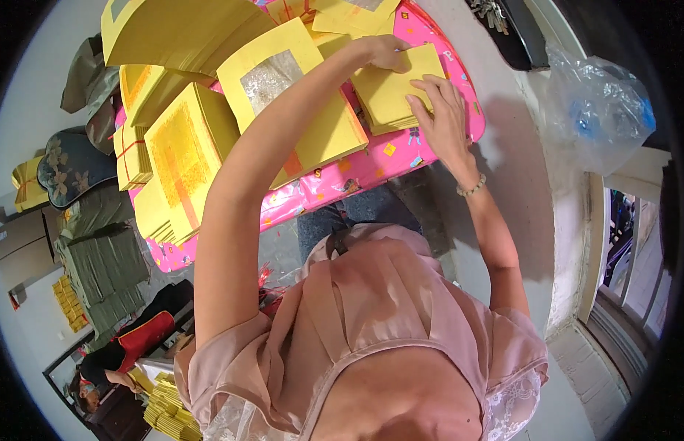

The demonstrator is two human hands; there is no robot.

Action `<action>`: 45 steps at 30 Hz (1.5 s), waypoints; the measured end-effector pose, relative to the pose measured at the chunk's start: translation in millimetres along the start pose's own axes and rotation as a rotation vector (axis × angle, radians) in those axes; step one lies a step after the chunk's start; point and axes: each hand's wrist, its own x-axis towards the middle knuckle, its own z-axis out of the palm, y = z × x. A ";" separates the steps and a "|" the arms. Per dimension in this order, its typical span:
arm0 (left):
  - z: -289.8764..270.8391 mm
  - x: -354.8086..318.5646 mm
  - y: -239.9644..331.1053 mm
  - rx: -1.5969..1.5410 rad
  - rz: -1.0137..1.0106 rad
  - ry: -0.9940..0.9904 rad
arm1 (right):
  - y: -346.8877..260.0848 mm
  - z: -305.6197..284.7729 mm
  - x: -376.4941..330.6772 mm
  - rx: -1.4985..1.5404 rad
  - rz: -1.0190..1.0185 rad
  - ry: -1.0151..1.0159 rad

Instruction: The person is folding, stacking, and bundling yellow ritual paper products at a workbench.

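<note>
Nearest: the wearer's pink blouse, both bare forearms rising from it toward a low table.

Right hand: bead bracelet at the wrist. Fingers spread and laid flat on the near right edge of a small stack of plain yellow paper sheets, thumb along its side. Open, pressing rather than gripping, apparently to keep the edges square.

Left hand: arm crosses diagonally over the table. Fingers curled down onto the far left corner of the same stack; whether they pinch a sheet or merely press cannot be told. The two hands bracket the stack from opposite sides, which would hold it steady.

The stack sits at the right end of the pink patterned table cover, well inside its edge.

Just left, under the left forearm: a larger yellow sheet bundle with a silver foil square on top. Further left: bundles with gold-printed centres, some leaning on one another in overlapping rows.

Far top: a fanned pile of large yellow sheets.

Right, apart from the table: a crumpled clear plastic bag on a pale ledge.

Far lower left, on the floor: grey-green paper bundles, another person in a red-trimmed top.
</note>
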 end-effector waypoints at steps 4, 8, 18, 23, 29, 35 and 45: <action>8.5 2.8 14.1 0.361 0.073 0.073 | -0.7 6.9 -10.1 -0.081 0.064 -0.013; 24.7 0.2 23.4 0.553 -0.040 0.224 | 2.7 11.9 -10.8 -0.142 0.052 -0.022; -4.2 -163.9 22.2 0.297 0.341 0.614 | -4.1 -14.5 15.9 -0.130 -0.116 -0.061; 12.0 -255.8 1.2 0.158 0.251 0.647 | -37.4 -44.3 36.8 0.046 -0.244 -0.074; 42.7 -297.8 0.6 0.167 0.166 0.703 | -96.9 -42.2 41.7 0.184 -0.537 -0.283; 59.1 -301.8 -5.0 0.271 0.142 0.667 | -107.5 -22.4 43.6 0.136 -0.725 -0.367; 55.4 -301.5 -13.2 0.282 0.184 0.673 | -109.4 -14.5 50.0 0.244 -0.736 -0.394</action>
